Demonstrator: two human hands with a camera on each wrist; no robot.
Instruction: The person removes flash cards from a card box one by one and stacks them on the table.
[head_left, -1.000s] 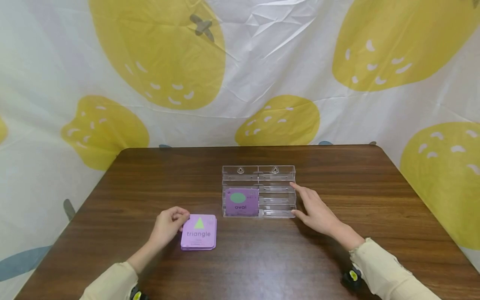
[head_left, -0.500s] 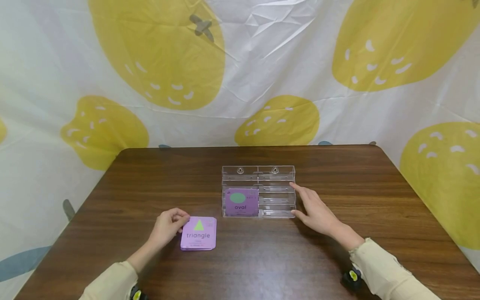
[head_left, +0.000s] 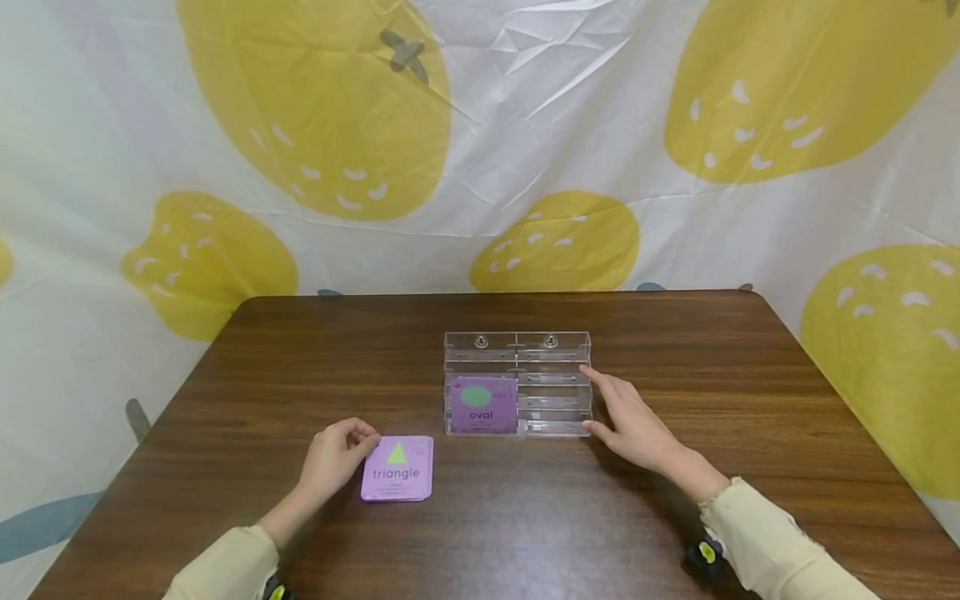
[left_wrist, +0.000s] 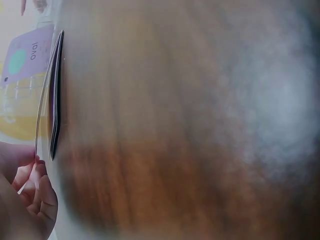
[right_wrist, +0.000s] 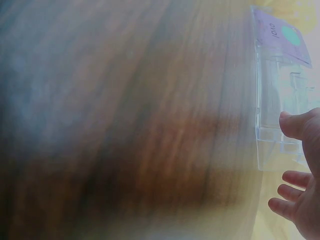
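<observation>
My left hand (head_left: 335,457) pinches the upper left corner of a purple card (head_left: 396,483) marked "triangle", between thumb and fingers. Seen edge-on in the left wrist view, this card is bent up at the pinched end, above a thin stack of cards (left_wrist: 56,107) on the table. A clear plastic tiered rack (head_left: 555,402) stands to the right, with a purple "oval" card (head_left: 483,421) upright in its front left pocket. Along the rack's right side lies my right hand (head_left: 636,425), fingers extended, the thumb at the front corner and the index fingertip further up.
The brown wooden table (head_left: 480,542) runs back to a white curtain (head_left: 360,258) printed with large yellow fruit. Behind the oval card the rack rises in stepped tiers, split by a middle divider.
The far edge of the triangle card has come slightly down and nearer, and my left fingers with it. My right hand, the rack and the oval card have stayed in place.
</observation>
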